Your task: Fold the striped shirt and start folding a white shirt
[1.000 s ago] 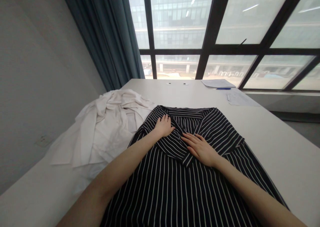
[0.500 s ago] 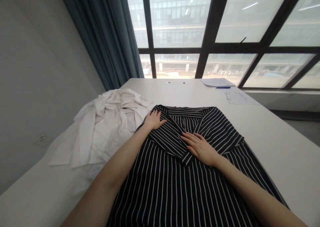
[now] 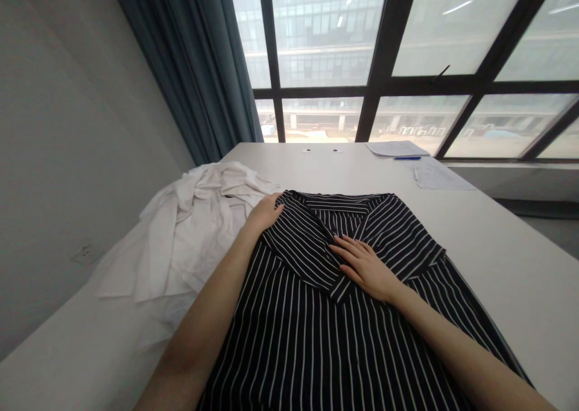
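Observation:
A black shirt [image 3: 298,320] with white stripes lies spread on the white table, its collar end away from me. Its upper corners are turned inward, and one striped sleeve crosses the chest. My left hand [image 3: 265,215] rests at the shirt's upper left edge, thumb apart from the fingers; the fingertips are partly out of sight at the fold. Flat on the folded sleeve near the middle lies my right hand [image 3: 368,271], its fingers stretched out. Neither hand grips the cloth as far as I can see.
A rumpled heap of white cloth [image 3: 194,230] lies left of the shirt on the white table [image 3: 488,266]. Papers [image 3: 441,175] and a blue pen [image 3: 407,158] are at the far right. Behind stand a blue curtain [image 3: 194,55] and a dark-framed window.
My left hand has slid left and slightly toward me, off the top of the folded sleeve to the shirt's edge. The right hand stays in place on the sleeve.

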Tool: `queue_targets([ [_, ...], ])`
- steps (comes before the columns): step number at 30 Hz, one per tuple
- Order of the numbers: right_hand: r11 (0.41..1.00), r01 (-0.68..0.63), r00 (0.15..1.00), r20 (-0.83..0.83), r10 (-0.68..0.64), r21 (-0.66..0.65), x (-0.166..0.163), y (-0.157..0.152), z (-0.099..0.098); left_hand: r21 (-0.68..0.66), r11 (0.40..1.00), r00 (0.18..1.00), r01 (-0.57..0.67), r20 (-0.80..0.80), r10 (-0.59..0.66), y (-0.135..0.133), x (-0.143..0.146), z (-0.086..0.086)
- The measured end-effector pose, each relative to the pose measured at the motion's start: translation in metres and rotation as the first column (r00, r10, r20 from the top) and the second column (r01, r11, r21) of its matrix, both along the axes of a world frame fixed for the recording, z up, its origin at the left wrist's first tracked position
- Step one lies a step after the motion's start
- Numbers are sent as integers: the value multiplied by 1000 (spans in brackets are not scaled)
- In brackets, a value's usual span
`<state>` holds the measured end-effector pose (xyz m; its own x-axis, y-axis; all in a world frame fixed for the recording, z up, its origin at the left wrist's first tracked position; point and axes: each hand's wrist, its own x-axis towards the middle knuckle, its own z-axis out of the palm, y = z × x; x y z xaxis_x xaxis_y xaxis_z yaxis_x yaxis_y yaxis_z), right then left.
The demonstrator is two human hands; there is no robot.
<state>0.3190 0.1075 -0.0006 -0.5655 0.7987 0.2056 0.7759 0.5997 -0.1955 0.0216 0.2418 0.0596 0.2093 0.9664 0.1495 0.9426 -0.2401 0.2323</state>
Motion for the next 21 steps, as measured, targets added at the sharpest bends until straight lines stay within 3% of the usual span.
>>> queue_targets([
  [3,998,18,1000,-14,-17,61,0,0,2,-41,998,998,-44,45,46,-11,-25,12],
  [7,993,-36,999,-34,40,108,-6,-5,13,-69,996,994,-51,94,58,-24,-41,11],
  [13,976,-205,978,-60,201,-68,-28,-29,32,-67,998,994,-15,108,22,-30,-32,1],
  [21,940,-215,977,-45,210,-266,-33,-34,29,-20,999,999,-35,40,36,-28,-33,-2],
])
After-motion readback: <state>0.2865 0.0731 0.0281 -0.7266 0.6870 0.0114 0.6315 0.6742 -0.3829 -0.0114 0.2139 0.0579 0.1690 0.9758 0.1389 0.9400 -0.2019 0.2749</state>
